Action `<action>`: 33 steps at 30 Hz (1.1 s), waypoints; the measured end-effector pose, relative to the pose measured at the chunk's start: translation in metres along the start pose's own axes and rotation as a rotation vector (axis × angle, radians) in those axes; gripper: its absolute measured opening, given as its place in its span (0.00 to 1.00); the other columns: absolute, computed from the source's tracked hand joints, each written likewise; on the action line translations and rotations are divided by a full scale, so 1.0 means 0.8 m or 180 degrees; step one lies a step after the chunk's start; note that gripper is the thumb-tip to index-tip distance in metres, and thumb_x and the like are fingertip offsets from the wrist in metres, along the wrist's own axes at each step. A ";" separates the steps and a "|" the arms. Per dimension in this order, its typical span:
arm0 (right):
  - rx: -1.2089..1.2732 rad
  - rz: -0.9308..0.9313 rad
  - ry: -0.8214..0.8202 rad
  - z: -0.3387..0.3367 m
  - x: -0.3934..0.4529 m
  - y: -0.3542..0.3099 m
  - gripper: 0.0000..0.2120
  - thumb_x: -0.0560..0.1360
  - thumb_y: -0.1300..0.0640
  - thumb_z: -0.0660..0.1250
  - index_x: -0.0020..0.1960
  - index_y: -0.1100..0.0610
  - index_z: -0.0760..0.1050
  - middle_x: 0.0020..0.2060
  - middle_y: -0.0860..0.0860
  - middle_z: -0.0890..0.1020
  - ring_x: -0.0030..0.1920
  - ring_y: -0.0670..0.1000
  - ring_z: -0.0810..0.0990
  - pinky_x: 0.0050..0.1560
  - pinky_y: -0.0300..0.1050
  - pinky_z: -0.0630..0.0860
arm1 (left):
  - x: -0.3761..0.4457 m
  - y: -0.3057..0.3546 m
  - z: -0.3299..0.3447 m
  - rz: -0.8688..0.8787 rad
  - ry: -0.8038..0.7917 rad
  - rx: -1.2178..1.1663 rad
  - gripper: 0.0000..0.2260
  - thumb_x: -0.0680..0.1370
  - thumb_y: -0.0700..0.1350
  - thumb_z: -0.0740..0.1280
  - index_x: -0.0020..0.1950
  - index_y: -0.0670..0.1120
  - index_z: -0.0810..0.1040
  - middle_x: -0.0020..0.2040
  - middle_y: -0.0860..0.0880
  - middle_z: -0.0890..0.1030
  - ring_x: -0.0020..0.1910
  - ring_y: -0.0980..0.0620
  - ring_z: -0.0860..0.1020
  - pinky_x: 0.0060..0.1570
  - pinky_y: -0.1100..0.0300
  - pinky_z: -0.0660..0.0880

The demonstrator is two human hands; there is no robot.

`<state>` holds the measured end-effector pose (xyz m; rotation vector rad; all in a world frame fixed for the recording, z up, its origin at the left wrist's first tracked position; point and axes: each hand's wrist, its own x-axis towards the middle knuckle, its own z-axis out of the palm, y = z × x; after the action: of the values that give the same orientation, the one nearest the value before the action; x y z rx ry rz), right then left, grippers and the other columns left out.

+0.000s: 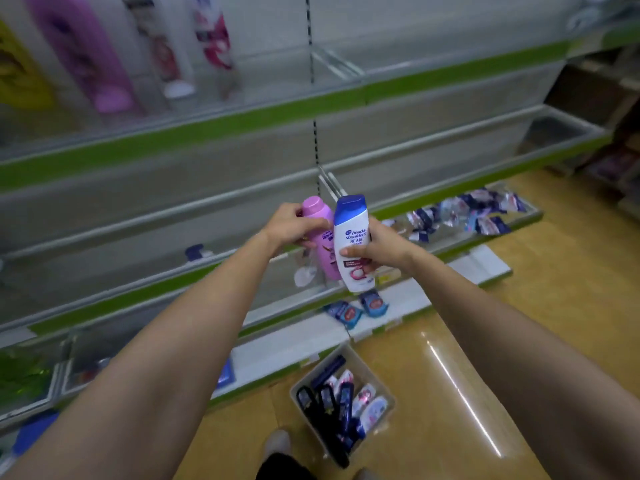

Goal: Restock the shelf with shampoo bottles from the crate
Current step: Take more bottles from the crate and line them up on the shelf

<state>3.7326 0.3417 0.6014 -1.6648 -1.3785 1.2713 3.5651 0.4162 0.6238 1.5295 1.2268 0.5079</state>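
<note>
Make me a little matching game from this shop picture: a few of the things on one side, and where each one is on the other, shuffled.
Things:
1. pink bottle
2. white bottle with a blue cap
3. crate
4. tall purple bottle

Places:
A. on the floor below the shelves
B. held in the right hand
C. on an upper shelf, far left
D. held in the left hand

Pairs: 1-D, 2-B, 3-A, 4-C
</note>
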 end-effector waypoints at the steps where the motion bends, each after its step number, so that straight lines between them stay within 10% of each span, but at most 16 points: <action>1: 0.0023 -0.0075 -0.0022 -0.004 -0.001 -0.015 0.19 0.72 0.65 0.71 0.60 0.62 0.69 0.46 0.58 0.81 0.36 0.55 0.81 0.28 0.44 0.81 | -0.004 0.011 -0.008 0.0041 0.0099 -0.0094 0.14 0.73 0.39 0.71 0.58 0.38 0.77 0.47 0.43 0.79 0.35 0.55 0.78 0.29 0.66 0.79; 15: -0.0139 -0.1135 -0.0232 -0.023 -0.002 -0.198 0.10 0.74 0.61 0.70 0.54 0.58 0.73 0.46 0.59 0.83 0.34 0.56 0.80 0.28 0.42 0.80 | -0.068 0.138 -0.102 0.0784 0.0664 -0.0931 0.15 0.78 0.56 0.62 0.61 0.49 0.70 0.53 0.47 0.79 0.41 0.49 0.81 0.29 0.54 0.81; 24: -0.0191 -0.1562 -0.0335 0.008 0.018 -0.294 0.10 0.74 0.60 0.70 0.53 0.56 0.73 0.43 0.54 0.82 0.37 0.55 0.82 0.34 0.48 0.82 | -0.106 0.170 -0.190 0.0937 0.1093 -0.1148 0.19 0.74 0.31 0.67 0.63 0.38 0.68 0.56 0.40 0.76 0.41 0.45 0.80 0.33 0.53 0.81; 33: -0.0274 -0.1756 -0.0314 0.066 0.069 -0.373 0.11 0.74 0.58 0.70 0.54 0.57 0.73 0.43 0.53 0.81 0.36 0.50 0.81 0.28 0.42 0.80 | -0.119 0.160 -0.290 0.1154 0.1762 -0.1147 0.12 0.75 0.38 0.69 0.57 0.40 0.73 0.47 0.45 0.79 0.40 0.49 0.80 0.27 0.63 0.80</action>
<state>3.5754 0.4664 0.8355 -1.1585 -1.8115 0.9870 3.3950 0.4498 0.8457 1.3380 1.1735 1.3858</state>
